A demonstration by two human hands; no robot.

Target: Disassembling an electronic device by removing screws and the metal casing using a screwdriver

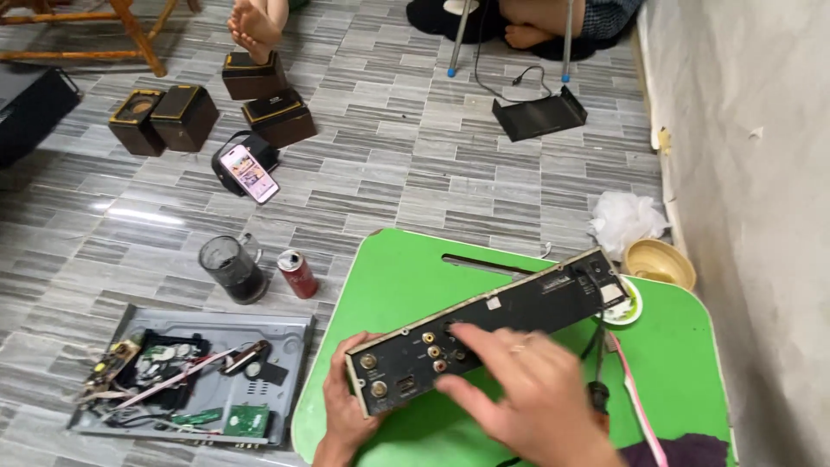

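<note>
A long black rear panel with round coloured sockets stands on edge across a green board. My left hand grips its near left end from below. My right hand lies over the front of the panel near the sockets, fingers spread and touching it. A screwdriver handle and a pink strip lie on the board just right of my right hand.
An opened grey chassis with circuit boards and wires lies at the left. A dark glass mug, a red can, a phone, several small speakers, a bowl and another person's feet are around. A wall runs along the right.
</note>
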